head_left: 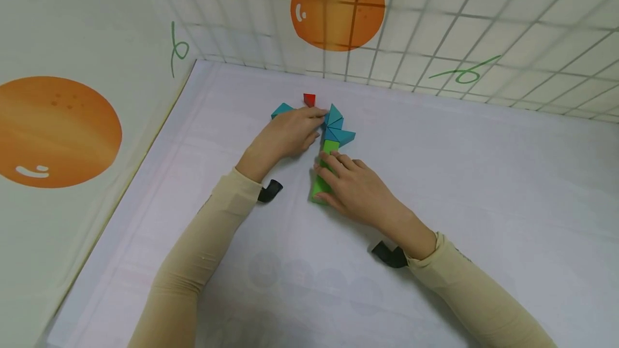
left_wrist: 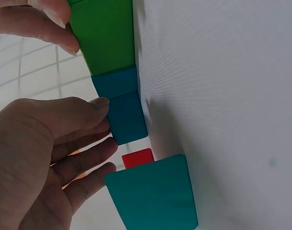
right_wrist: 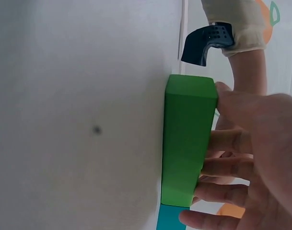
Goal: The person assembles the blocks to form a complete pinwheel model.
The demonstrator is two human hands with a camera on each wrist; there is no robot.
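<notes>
**Colours on a pale table [head_left: 459,176]**

Smooth and lilac-white, the table fills most of the lower head view. With the green block [right_wrist: 186,139] as the centre of the dial, the table's far edge runs from 10 o'clock past 12 to nearly 3, and its side edge from 10 down to 8. Faint round patches [head_left: 331,283] show on the surface between 7 and 5. The green block lies lengthwise, roughly from 6 to 12. Blue blocks [head_left: 332,132] touch its end at 12 and spread like a fan toward 1. The red block [head_left: 309,99] sits just short of 12; the teal block [head_left: 282,108], partly hidden, at 11.
</notes>
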